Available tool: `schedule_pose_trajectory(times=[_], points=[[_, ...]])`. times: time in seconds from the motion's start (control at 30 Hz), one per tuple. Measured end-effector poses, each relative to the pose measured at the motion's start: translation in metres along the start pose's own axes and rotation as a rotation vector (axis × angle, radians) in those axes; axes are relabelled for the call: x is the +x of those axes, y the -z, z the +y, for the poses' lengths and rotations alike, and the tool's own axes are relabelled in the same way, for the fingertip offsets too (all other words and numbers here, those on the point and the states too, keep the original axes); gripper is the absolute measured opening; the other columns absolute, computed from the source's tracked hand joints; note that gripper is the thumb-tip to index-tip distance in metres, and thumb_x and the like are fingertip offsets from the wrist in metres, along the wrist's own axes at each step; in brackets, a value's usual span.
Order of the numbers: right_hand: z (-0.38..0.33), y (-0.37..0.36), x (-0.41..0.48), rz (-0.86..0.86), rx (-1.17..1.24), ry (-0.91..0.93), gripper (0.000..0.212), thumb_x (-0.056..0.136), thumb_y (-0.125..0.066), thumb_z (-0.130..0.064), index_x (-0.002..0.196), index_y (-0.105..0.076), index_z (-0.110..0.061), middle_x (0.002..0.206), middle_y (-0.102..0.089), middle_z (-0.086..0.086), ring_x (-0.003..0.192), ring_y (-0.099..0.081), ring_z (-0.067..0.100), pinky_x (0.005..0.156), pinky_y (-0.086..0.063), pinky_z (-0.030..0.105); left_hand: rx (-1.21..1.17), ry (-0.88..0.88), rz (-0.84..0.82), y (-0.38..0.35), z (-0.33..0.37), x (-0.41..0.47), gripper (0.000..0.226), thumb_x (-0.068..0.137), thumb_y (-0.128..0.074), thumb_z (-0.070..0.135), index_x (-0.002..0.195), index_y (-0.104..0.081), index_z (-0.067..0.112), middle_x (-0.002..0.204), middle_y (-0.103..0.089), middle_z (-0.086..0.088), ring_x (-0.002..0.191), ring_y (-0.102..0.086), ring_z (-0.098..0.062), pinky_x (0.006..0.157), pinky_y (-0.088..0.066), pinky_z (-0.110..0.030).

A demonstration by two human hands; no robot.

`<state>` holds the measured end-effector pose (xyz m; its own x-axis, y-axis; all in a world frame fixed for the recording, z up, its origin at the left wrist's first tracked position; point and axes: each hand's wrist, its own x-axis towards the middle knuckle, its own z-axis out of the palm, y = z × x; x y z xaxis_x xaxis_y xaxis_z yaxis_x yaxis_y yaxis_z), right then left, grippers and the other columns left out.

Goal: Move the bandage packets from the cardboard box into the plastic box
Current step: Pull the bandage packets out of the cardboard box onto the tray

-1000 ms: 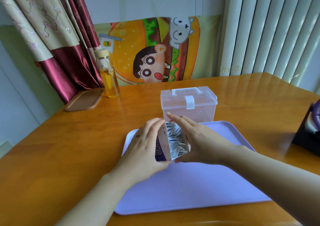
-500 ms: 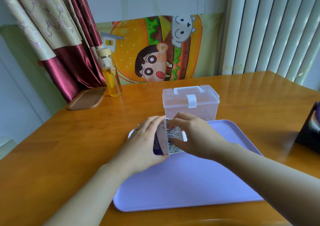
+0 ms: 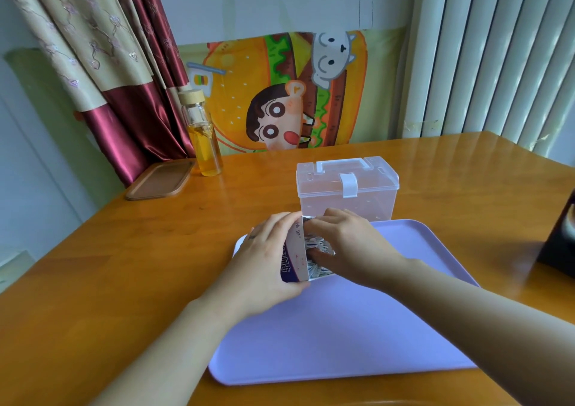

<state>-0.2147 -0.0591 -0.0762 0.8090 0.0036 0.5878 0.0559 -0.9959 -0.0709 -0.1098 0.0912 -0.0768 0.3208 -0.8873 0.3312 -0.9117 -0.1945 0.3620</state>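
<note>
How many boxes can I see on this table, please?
2. A cardboard box held in the left hand at the purple tray's far edge; a closed plastic box on the table behind the tray. The dark object at the right edge is cut off, unclear.

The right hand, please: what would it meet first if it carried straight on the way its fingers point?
The white bandage packets the right hand pinches in the open white-and-purple cardboard box; beyond them, probably the box's wall held by the left hand.
</note>
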Motion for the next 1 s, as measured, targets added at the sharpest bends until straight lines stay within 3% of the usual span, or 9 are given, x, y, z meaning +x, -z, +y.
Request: schedule_pose_trajectory(times=[0.13,0.23,0.37,0.47,0.8,1.0], points=[[-0.003,-0.005,0.004,0.045,-0.075,0.031,0.006,0.063,-0.067,-0.021,0.066,-0.063,-0.018,0.056,-0.057,-0.006,0.051,-0.048,0.021,0.049,-0.027,0.022,0.04,-0.016,-0.014,-0.002,0.002,0.004,0.094,0.071,-0.073,0.042,0.146,-0.018,0.029,0.145,-0.022,0.016,0.134,-0.023,-0.006,0.112,-0.027,-0.041],[-0.004,-0.009,0.005,0.079,-0.102,0.046,0.013,0.063,-0.065,-0.013,0.055,-0.056,-0.017,0.047,-0.047,-0.002,0.047,-0.043,0.02,0.049,-0.029,0.021,0.045,0.002,-0.009,-0.001,0.003,0.004,0.093,0.071,-0.073,0.042,0.146,-0.018,0.03,0.145,-0.022,0.016,0.134,-0.023,-0.005,0.112,-0.025,-0.041],[-0.001,-0.005,0.002,0.104,-0.064,0.054,0.013,0.076,-0.061,-0.021,0.063,-0.064,-0.019,0.048,-0.048,-0.004,0.05,-0.045,0.021,0.048,-0.035,0.025,0.16,0.051,-0.024,0.003,0.004,0.001,0.093,0.074,-0.067,0.052,0.146,-0.01,0.034,0.148,-0.016,0.02,0.137,-0.019,-0.004,0.118,-0.008,-0.045],[0.003,0.005,0.0,0.133,-0.041,0.038,0.03,0.084,-0.047,-0.035,0.075,-0.073,-0.022,0.051,-0.052,-0.003,0.05,-0.049,0.021,0.047,-0.039,0.025,0.198,0.083,-0.029,0.006,0.003,0.001,0.094,0.073,-0.063,0.06,0.145,-0.007,0.036,0.147,-0.015,0.021,0.138,-0.019,-0.006,0.118,-0.002,-0.046],[0.004,0.017,-0.003,0.214,-0.078,0.063,0.029,0.087,-0.049,-0.029,0.076,-0.071,-0.015,0.056,-0.061,-0.006,0.055,-0.05,0.022,0.054,-0.038,0.026,0.25,0.04,-0.005,0.015,0.02,0.006,0.094,0.074,-0.062,0.061,0.145,-0.007,0.036,0.147,-0.017,0.02,0.137,-0.021,-0.007,0.118,-0.001,-0.048],[0.012,0.018,-0.01,0.276,-0.052,-0.082,0.029,0.087,-0.051,-0.033,0.08,-0.074,-0.016,0.061,-0.064,-0.005,0.059,-0.049,0.017,0.055,-0.037,0.023,0.34,0.092,-0.053,0.024,0.015,0.006,0.095,0.074,-0.06,0.064,0.146,-0.004,0.035,0.147,-0.015,0.019,0.138,-0.021,-0.009,0.116,0.001,-0.053]])
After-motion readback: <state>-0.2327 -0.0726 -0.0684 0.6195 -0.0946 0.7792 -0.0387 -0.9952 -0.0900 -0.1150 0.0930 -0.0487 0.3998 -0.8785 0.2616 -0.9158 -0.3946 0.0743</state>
